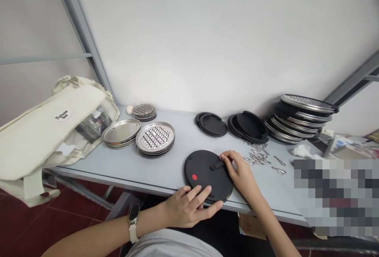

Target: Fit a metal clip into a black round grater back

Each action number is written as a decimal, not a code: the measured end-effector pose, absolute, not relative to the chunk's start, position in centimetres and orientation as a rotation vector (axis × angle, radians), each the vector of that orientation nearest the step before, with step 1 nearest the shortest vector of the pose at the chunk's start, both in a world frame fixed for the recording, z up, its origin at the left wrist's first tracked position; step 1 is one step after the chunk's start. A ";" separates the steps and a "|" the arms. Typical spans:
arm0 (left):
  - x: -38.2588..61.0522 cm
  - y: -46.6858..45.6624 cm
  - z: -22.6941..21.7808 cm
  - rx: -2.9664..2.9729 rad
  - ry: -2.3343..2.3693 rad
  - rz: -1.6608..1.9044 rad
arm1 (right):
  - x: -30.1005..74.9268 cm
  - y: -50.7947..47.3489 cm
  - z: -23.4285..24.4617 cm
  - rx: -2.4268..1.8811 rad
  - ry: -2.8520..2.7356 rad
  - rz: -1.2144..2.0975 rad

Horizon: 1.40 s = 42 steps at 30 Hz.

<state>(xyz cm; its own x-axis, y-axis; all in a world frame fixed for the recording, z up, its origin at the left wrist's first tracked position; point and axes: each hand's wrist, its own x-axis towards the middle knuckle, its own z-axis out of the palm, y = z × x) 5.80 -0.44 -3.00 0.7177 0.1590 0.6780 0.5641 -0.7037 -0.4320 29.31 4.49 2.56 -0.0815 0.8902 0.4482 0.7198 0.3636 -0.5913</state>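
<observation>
A round black plastic disc (211, 180) with a red dot and a raised strap-like slot lies at the table's front edge, slightly over it. My left hand (191, 207) rests on its near side with the fingers spread apart; I cannot see whether the thumb grips the rim. At the slot's outer end, my right hand (235, 166) pinches a small shiny metal piece, mostly hidden by the fingertips. Just right of that hand is a pile of metal wire clips (257, 156), with a few loose ones beside it.
Stacked metal grater discs (156, 136), plain metal discs (121, 131) and smaller graters (144, 110) stand left. Black discs (213, 124) and black holders (250, 126) lie behind. A tall stack of graters (304, 117) is right. A cream bag (53, 126) overhangs the left end.
</observation>
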 end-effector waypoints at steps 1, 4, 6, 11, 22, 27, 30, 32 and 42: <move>5.8 -0.4 -3.0 -2.278 -0.551 -0.815 | 29.3 4.5 2.6 -1.406 -1.848 0.275; 5.8 -0.5 -3.1 -2.273 -0.562 -0.824 | 29.3 4.5 2.6 -1.403 -1.848 0.279; 5.8 -0.5 -3.1 -2.273 -0.557 -0.825 | 29.3 4.5 2.6 -1.407 -1.847 0.283; 5.8 -0.5 -3.1 -2.284 -0.553 -0.830 | 29.3 4.5 2.5 -1.402 -1.841 0.281; 5.9 -0.5 -2.9 -2.278 -0.558 -0.824 | 29.3 4.4 2.6 -1.413 -1.822 0.257; 5.9 -0.5 -2.8 -2.283 -0.565 -0.869 | 29.3 4.4 2.6 -1.414 -1.812 0.268; 5.9 -0.5 -2.7 -2.284 -0.557 -0.880 | 29.3 4.4 2.5 -1.413 -1.808 0.275; 5.9 -0.5 -2.8 -2.283 -0.561 -0.868 | 29.4 4.4 2.5 -1.410 -1.806 0.282; 5.9 -0.4 -2.7 -2.284 -0.538 -0.874 | 29.3 4.5 2.4 -1.407 -1.764 0.319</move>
